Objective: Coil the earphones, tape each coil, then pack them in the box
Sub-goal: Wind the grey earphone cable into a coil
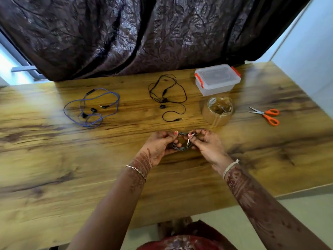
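Observation:
A small coil of grey earphones is held over the middle of the wooden table. My left hand grips its left side and my right hand pinches its right side, where the jack plug sticks out. Blue earphones lie loose at the far left. Black earphones lie loose at the far middle. A clear plastic box with a shut lid and orange clips stands at the far right. In front of it sits a roll of brown tape.
Orange-handled scissors lie to the right of the tape roll. A dark patterned curtain hangs behind the table's far edge. The table's near edge runs diagonally at the lower right, with pale floor beyond it.

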